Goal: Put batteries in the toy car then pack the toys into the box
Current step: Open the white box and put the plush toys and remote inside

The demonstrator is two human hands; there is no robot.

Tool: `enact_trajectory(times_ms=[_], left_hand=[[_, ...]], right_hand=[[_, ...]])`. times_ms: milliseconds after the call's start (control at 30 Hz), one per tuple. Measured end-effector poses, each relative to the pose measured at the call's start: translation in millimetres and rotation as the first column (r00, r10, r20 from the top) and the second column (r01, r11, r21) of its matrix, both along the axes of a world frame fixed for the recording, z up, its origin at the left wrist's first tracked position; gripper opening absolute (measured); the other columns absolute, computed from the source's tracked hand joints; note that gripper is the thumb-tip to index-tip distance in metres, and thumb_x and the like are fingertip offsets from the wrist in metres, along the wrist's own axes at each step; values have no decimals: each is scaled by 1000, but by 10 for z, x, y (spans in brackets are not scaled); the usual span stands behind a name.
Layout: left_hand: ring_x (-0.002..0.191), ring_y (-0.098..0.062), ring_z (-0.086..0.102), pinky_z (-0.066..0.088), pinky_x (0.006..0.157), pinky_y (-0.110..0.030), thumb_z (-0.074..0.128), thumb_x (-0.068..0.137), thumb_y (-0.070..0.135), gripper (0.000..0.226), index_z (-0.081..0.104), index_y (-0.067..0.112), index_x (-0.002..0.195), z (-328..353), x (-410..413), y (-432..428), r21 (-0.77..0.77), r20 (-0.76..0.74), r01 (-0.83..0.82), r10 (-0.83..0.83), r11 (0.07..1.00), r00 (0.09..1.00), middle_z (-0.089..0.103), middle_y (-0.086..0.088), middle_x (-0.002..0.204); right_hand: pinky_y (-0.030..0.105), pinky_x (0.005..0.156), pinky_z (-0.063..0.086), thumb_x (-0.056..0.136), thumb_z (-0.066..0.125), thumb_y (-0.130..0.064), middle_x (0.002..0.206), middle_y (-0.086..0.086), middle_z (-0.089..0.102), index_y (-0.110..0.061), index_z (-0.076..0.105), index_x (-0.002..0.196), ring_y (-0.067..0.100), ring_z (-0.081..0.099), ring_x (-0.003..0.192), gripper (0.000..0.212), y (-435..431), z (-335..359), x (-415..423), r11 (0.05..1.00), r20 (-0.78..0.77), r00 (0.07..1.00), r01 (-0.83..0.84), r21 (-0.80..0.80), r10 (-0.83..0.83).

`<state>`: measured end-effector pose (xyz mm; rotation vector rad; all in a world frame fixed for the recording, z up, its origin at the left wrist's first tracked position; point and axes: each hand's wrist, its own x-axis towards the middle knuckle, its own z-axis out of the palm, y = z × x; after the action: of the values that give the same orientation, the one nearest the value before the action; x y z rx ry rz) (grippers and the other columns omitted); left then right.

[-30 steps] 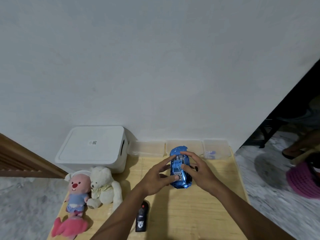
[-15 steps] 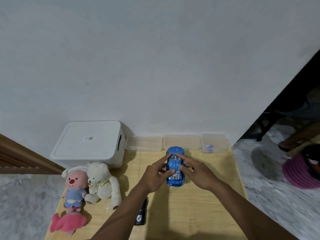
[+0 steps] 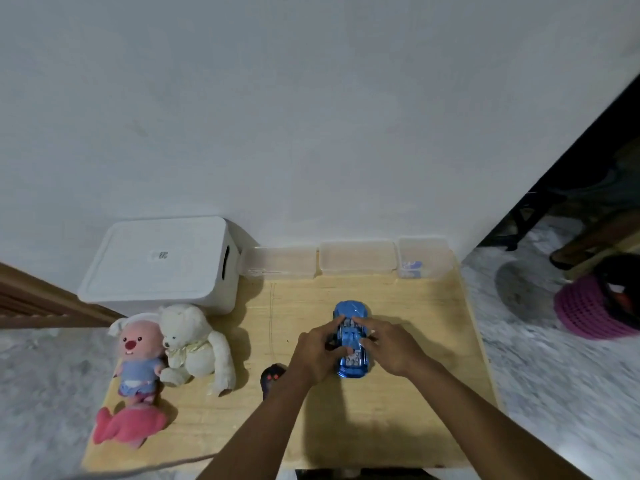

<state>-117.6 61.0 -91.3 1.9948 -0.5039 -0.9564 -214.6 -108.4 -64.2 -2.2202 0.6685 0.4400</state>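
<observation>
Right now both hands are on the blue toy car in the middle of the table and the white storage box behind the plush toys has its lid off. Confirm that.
Not quite. The head view shows the white storage box with its lid on, closed. The rest holds: the left hand and right hand are both on the blue toy car mid-table, and the box stands behind the plush toys.

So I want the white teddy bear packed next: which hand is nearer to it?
The left hand. It is on the blue toy car's left side, the side facing the white teddy bear. The right hand is on the car's far side, farther from the bear.
</observation>
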Motion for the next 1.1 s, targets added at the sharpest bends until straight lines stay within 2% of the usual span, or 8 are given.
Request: enact_trajectory(times_ms=[267,367,433,567,733,900,1000,1100], left_hand=[[109,-1,67,53,104,-25,82,84,16,67,57,26,145,120,4,2,72,74,48,-53,996,996,74,5,123],[93,0,66,57,89,-19,78,88,19,51,65,34,134,289,151,71,103,154,33,-48,994,987,73,9,109],[87,-4,65,55,75,-11,77,90,18,46,66,31,133,406,368,181,100,193,-52,32,994,981,70,3,110],[94,-16,68,59,84,-32,79,89,28,44,64,25,130,558,857,457,121,341,-243,189,963,921,72,-3,116],[99,-21,68,50,83,-25,80,87,28,58,54,19,138,450,1242,597,177,399,-257,170,950,901,71,-10,121],[125,-28,59,51,104,-39,81,86,28,81,35,23,153,296,1279,559,120,324,-277,226,953,918,58,-8,141],[132,-28,55,46,105,-34,80,87,32,88,27,24,157,176,1318,554,119,330,-252,201,960,922,55,-8,148],[127,-28,60,41,96,-25,78,88,35,87,26,23,157,126,1346,536,130,344,-247,190,960,919,54,-7,148]], right_hand=[[33,82,55,97,57,-39,123,-5,68,-50,44,143,16,66,102,50,27,28,-45,995,-45,998,-39,-95,35],[33,81,53,95,58,-39,117,-5,70,-44,49,141,18,66,102,47,-6,118,24,984,0,999,-40,-171,41],[33,81,54,95,58,-39,111,-6,71,-42,54,136,18,66,100,42,-27,213,145,982,69,997,-6,-191,19],[35,81,55,91,63,-43,82,-16,64,-48,59,124,12,65,89,34,66,375,508,993,163,986,38,-111,-20],[35,89,54,88,66,-50,94,-19,64,-49,59,125,13,63,100,37,363,316,958,993,195,974,119,2,-118],[32,94,51,88,69,-45,115,-3,67,-40,56,134,17,61,115,48,553,41,1259,957,153,947,264,122,-281],[31,93,48,90,68,-42,124,-2,66,-39,52,137,19,58,118,50,634,-68,1349,955,149,943,289,72,-297],[31,91,49,91,68,-38,127,-4,65,-40,51,133,17,60,114,46,725,-149,1387,937,213,913,348,41,-348]])
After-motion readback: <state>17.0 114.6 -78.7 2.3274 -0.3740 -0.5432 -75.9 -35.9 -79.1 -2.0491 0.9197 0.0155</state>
